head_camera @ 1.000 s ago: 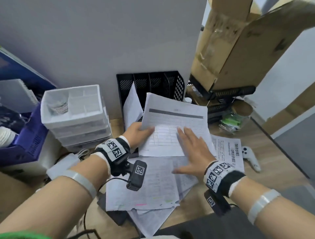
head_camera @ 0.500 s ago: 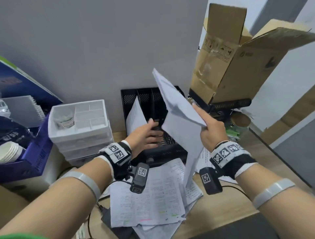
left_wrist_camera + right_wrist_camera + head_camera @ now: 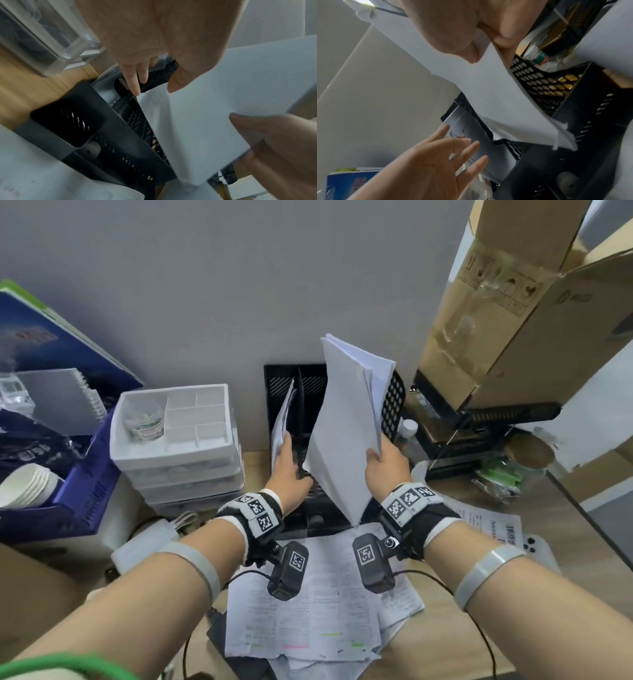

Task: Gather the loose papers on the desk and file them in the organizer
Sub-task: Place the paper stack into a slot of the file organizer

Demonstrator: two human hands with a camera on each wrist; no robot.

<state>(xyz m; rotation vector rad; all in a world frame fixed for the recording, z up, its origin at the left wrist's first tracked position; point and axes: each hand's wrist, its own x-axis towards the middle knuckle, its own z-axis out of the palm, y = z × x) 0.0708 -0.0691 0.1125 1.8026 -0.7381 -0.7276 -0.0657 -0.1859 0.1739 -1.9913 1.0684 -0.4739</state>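
Observation:
A black slotted organizer stands against the wall. My right hand grips the lower edge of a sheaf of white papers and holds it upright, slightly tilted, over the organizer's middle slots. The right wrist view shows the sheaf pinched between thumb and fingers above the organizer. My left hand is open, its straight fingers resting against filed sheets in the left slot. Several loose printed papers lie on the desk in front of the organizer.
A white drawer unit stands left of the organizer, beside a blue crate with paper cups. To the right are a cardboard box, a black rack, a small bottle and another printed sheet.
The sheaf lay flat under both hands; my right hand has lifted it upright and brought it over the organizer. My left hand let go and moved to the sheets in the left slot.

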